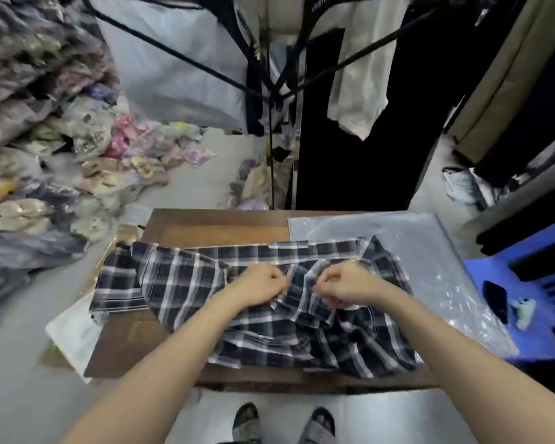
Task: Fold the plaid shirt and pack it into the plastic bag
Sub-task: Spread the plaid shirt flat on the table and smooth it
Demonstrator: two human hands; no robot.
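Observation:
A black-and-white plaid shirt [186,283] lies spread and partly rumpled across a low brown table [212,229]. My left hand [263,283] and my right hand [343,283] sit close together at the shirt's middle, each pinching a fold of the plaid cloth. A clear plastic bag [423,238] lies flat on the table's right side, partly under the shirt's right edge.
A blue plastic stool [526,315] with a dark phone [495,301] stands at the right. Piles of bagged goods [61,161] cover the floor at the left. Dark hanging clothes [350,139] on a rack stand behind the table. White sheets [74,334] lie under its left corner.

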